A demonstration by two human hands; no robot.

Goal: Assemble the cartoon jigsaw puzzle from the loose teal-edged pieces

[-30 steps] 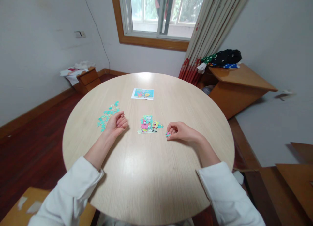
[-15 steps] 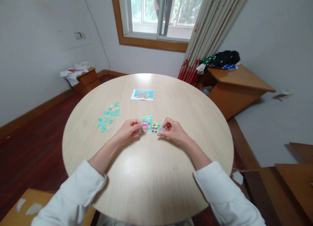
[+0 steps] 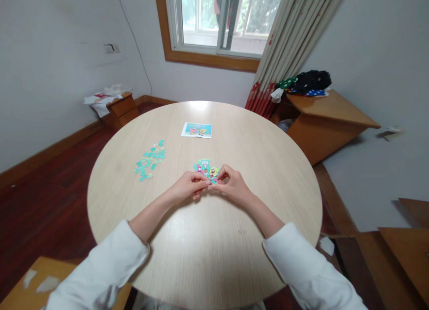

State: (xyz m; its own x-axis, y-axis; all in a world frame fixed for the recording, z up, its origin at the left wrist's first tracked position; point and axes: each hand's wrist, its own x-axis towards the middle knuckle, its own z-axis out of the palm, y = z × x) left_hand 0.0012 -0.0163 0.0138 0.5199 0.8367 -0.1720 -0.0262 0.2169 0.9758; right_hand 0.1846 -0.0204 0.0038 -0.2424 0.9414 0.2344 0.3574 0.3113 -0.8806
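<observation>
A partly joined cartoon jigsaw puzzle (image 3: 203, 164) lies on the table, its lower edge hidden behind my fingers. In front of it my two hands meet over a small turquoise and pink puzzle piece (image 3: 213, 181). My right hand (image 3: 231, 183) pinches this piece from the right between thumb and fingers. From the left, my left hand (image 3: 191, 185) has its thumb and forefinger closed at the piece's other end. The exact contact of the fingertips is too small to make out. Left of my hands, loose turquoise puzzle pieces (image 3: 149, 160) lie in a spread group.
A printed picture sheet (image 3: 197, 130) with similar cartoon figures lies farther back on the round wooden table (image 3: 254, 144). Behind the table are a window and a curtain (image 3: 284, 41). A wooden cabinet (image 3: 331, 122) with cloths on top stands at the right.
My left hand has left the puzzle's left side and moved right. My right hand has drawn the small piece left and nearer to me, so both hands now meet at it.
</observation>
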